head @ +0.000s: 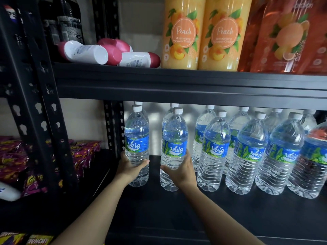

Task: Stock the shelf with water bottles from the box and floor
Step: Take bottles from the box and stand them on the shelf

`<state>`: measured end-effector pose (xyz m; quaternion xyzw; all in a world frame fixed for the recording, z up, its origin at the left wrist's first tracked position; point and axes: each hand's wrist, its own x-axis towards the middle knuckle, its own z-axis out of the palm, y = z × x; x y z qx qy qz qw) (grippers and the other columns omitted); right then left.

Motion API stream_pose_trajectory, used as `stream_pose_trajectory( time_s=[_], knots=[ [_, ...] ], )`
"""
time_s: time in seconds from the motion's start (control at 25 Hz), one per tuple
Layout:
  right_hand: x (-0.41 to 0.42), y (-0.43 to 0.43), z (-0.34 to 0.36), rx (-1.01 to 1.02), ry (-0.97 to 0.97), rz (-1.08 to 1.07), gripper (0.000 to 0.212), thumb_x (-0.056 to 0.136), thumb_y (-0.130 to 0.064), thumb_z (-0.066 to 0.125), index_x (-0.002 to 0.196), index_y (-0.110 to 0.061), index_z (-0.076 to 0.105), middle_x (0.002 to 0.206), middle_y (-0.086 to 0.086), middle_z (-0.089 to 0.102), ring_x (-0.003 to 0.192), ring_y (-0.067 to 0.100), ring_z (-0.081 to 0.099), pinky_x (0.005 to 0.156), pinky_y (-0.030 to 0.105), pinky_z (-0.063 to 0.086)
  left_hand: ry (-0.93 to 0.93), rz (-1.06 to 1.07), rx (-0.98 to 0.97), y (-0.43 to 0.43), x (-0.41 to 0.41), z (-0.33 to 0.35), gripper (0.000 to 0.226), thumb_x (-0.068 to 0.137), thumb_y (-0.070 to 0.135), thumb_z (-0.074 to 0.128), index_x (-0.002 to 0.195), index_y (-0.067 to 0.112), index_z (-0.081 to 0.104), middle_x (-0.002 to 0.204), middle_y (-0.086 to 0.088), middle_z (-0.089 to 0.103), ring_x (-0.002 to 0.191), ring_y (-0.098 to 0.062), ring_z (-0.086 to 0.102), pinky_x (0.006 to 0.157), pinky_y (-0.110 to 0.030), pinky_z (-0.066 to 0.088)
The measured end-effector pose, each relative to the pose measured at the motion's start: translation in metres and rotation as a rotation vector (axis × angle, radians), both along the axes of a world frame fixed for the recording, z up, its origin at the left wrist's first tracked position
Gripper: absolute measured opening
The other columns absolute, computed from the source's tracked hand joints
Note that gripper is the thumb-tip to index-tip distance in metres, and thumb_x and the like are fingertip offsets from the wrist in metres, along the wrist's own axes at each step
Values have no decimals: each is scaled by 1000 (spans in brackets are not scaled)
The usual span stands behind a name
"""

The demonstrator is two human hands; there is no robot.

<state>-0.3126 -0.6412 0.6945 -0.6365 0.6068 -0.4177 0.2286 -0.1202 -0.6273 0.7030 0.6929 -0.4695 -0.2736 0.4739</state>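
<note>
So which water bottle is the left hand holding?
The leftmost clear plastic blue-labelled water bottle, next to the black shelf post; the left hand grips its lower half.

**Plastic and metal**

The water bottles (pixel 212 165) are clear, glossy plastic with ribbed lower walls, smooth white plastic caps (pixel 222 113) and shiny film labels (pixel 137 144). The shelf (pixel 177 82) is matt black painted metal. The shower cream bottles (pixel 182 32) are smooth glossy plastic; the snack packets (pixel 85 151) are crinkled shiny foil.

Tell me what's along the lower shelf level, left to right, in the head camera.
Purple snack packets → leftmost water bottle, gripped by the left hand → next water bottle, gripped by the right hand → row of standing water bottles.
</note>
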Motion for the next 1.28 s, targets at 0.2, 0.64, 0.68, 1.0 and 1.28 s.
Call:
stream_pose_trajectory(
  time_s=[0.2, 0.64, 0.68, 1.0, 1.28],
  knots=[
    [-17, 15, 5, 97, 160, 28, 99, 83, -47, 69, 156, -15, 10, 158, 3, 26, 142, 24, 33, 111, 38, 33, -21, 191, 71, 19, -23, -6, 92, 83, 32, 76, 150, 1, 22, 148, -23, 36, 132, -40, 45, 107, -40, 41],
    [-69, 52, 13, -2, 244, 169, 40, 85, -19, 63, 125, -19, 62, 116, 6, 66, 107, 23, 62, 84, 19, 39, -121, 65, -28, 59, -86, -7, 21, 84, 17, 69, 102, 11, 62, 92, -1, 65, 95, -26, 63, 84, -31, 47],
    [-77, 56, 12, -4, 250, 185, 38, 85, -19, 63, 123, -19, 63, 116, 6, 66, 108, 22, 62, 84, 18, 39, -112, 49, -47, 62, -93, -6, 18, 84, 16, 69, 100, 11, 63, 87, 2, 64, 93, -24, 63, 82, -30, 47],
    [-138, 80, 9, -15, 248, 194, 38, 85, -20, 65, 123, -23, 62, 122, 1, 63, 103, 14, 64, 71, -2, 37, -80, -91, -87, 93, -149, 6, 12, 86, 12, 65, 97, 15, 68, 86, 5, 67, 86, -19, 66, 75, -25, 45],
    [-279, 136, 5, -41, 245, 170, 41, 87, -18, 66, 128, -17, 61, 124, 0, 65, 112, 14, 61, 96, 17, 41, -141, -443, -36, 127, -282, 8, 16, 88, 19, 62, 94, 34, 64, 91, 7, 73, 83, -12, 70, 74, -22, 49]
  ],
)
